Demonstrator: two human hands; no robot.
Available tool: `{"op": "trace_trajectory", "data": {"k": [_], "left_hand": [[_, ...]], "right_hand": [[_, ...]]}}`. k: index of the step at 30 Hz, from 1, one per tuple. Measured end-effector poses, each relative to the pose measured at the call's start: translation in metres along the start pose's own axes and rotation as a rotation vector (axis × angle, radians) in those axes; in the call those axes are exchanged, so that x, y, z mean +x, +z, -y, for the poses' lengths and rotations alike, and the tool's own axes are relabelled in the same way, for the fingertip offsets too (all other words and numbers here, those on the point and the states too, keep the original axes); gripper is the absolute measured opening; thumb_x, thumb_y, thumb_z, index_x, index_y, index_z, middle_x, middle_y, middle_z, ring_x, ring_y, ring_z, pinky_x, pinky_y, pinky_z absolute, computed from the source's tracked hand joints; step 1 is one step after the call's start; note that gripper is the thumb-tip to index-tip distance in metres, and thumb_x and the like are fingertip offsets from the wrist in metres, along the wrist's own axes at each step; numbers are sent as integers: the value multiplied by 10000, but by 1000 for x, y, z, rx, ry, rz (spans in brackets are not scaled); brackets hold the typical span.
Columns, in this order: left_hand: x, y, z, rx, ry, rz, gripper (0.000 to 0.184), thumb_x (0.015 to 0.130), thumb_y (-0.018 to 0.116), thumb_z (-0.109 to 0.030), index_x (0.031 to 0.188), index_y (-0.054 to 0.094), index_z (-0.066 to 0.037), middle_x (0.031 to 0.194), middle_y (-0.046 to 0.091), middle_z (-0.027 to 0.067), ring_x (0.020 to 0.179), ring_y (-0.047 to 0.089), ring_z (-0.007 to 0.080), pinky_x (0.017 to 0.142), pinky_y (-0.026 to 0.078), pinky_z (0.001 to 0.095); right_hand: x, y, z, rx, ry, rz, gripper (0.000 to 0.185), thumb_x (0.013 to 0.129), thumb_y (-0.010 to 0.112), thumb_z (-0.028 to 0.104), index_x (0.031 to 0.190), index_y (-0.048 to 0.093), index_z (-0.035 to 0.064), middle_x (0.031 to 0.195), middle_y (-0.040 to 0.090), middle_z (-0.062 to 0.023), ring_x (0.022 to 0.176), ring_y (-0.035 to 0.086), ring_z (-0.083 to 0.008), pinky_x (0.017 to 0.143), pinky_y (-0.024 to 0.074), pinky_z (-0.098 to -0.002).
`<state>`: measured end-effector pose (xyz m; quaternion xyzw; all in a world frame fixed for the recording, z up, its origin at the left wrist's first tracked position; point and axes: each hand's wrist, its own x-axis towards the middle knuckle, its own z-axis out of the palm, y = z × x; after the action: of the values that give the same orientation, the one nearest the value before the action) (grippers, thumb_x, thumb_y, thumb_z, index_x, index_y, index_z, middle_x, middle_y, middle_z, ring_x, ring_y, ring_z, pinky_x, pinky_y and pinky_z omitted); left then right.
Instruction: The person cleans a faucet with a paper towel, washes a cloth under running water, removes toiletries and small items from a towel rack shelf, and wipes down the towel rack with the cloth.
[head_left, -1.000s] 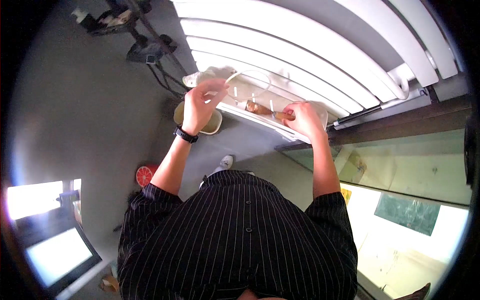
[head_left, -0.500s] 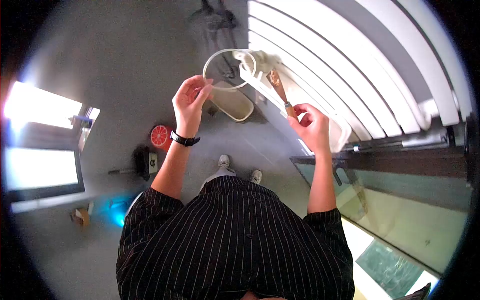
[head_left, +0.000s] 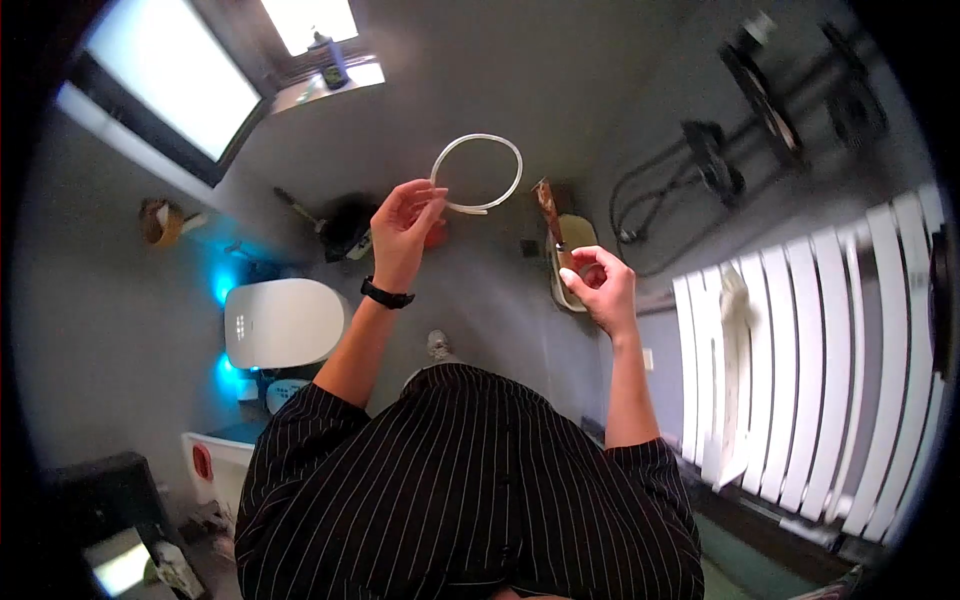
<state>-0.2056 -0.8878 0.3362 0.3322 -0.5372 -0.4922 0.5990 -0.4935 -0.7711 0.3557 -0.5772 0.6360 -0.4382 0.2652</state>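
My left hand [head_left: 408, 222] pinches a thin, clear tube [head_left: 519, 170] that curves into an open loop, its free end pointing right. A black band is on that wrist. In my right hand [head_left: 603, 285] is the handle of a scraper [head_left: 549, 214], its rusty-brown blade pointing up and away from me. The tube and the scraper are apart, both held in the air at about the same height. Behind the scraper, on the floor, a pale basin [head_left: 578, 232] is partly covered by it.
A white slatted radiator [head_left: 790, 370] with a narrow white tray [head_left: 735, 375] stands at the right. At the left is a toilet with a closed white lid [head_left: 285, 323]. Hoses and fixtures [head_left: 712, 165] hang on the upper right wall. A bottle [head_left: 327, 60] stands on the window sill.
The view has turned left, away from the radiator. The scraper has come up out of the tray in my right hand. My left hand still holds the tube.
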Motion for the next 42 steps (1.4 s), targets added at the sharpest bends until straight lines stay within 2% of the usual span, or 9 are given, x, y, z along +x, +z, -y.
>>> {"op": "trace_trajectory", "data": {"k": [7, 12, 19, 25, 29, 33, 35, 39, 42], "left_hand": [[53, -147, 15, -1, 104, -220, 269, 956, 662, -52, 1222, 622, -35, 1119, 717, 97, 1007, 687, 152, 811, 592, 281], [82, -213, 27, 13, -55, -406, 242, 937, 690, -76, 1163, 617, -28, 1108, 709, 95, 981, 672, 128, 774, 591, 280], [136, -266, 69, -53, -72, -547, 253, 927, 696, -73, 1165, 617, -38, 1093, 686, 69, 972, 667, 133, 764, 591, 282], [219, -309, 98, -115, -145, -672, 265, 932, 688, -63, 1181, 596, -58, 1034, 654, 27, 929, 661, 129, 746, 577, 269], [265, -341, 132, -416, -240, -780, 227, 931, 674, -47, 1142, 595, -79, 1005, 654, 22, 905, 661, 139, 757, 560, 283], [306, -372, 162, -574, -274, -840, 226, 926, 671, -33, 1125, 579, -88, 1007, 655, 34, 914, 665, 155, 795, 562, 306], [330, -385, 178, -663, -283, -904, 185, 930, 649, 1, 1085, 572, -62, 1002, 652, 79, 901, 680, 194, 766, 589, 300], [388, -406, 200, -588, -291, -1040, 221, 896, 673, 38, 1010, 513, -64, 952, 625, 105, 862, 677, 236, 739, 601, 331], [425, -444, 241, -607, -284, -968, 215, 897, 674, 37, 1009, 521, -65, 953, 633, 105, 858, 679, 229, 729, 602, 329]], "right_hand": [[108, 139, 50, -8, -105, 181, 284, 773, 823, 202, 979, 716, 38, 817, 686, -4, 603, 573, -52, 578, 479, -233], [162, 211, 68, -2, -119, 310, 317, 770, 834, 237, 987, 712, 39, 810, 684, -10, 606, 589, -60, 581, 490, -241], [242, 273, 56, -2, -121, 441, 315, 772, 826, 234, 995, 712, 43, 809, 688, -20, 585, 596, -66, 572, 492, -248], [332, 305, 74, 27, -143, 481, 286, 768, 822, 203, 993, 717, 60, 804, 685, -16, 583, 592, -75, 580, 503, -258], [379, 322, 85, 9, -155, 496, 279, 770, 815, 202, 987, 714, 60, 800, 686, -27, 585, 586, -83, 577, 499, -263], [410, 338, 92, -26, -115, 520, 279, 774, 813, 204, 993, 713, 63, 815, 692, -24, 584, 577, -80, 582, 496, -264], [419, 347, 89, -15, -113, 492, 289, 774, 817, 207, 1002, 710, 64, 822, 691, -23, 583, 567, -70, 584, 493, -258], [444, 371, 73, -1, -27, 487, 292, 777, 821, 196, 1011, 708, 62, 830, 693, -19, 585, 563, -60, 582, 491, -247], [467, 397, 58, 10, -16, 462, 291, 791, 818, 187, 1021, 704, 50, 837, 693, -17, 590, 554, -44, 576, 485, -230]]}}
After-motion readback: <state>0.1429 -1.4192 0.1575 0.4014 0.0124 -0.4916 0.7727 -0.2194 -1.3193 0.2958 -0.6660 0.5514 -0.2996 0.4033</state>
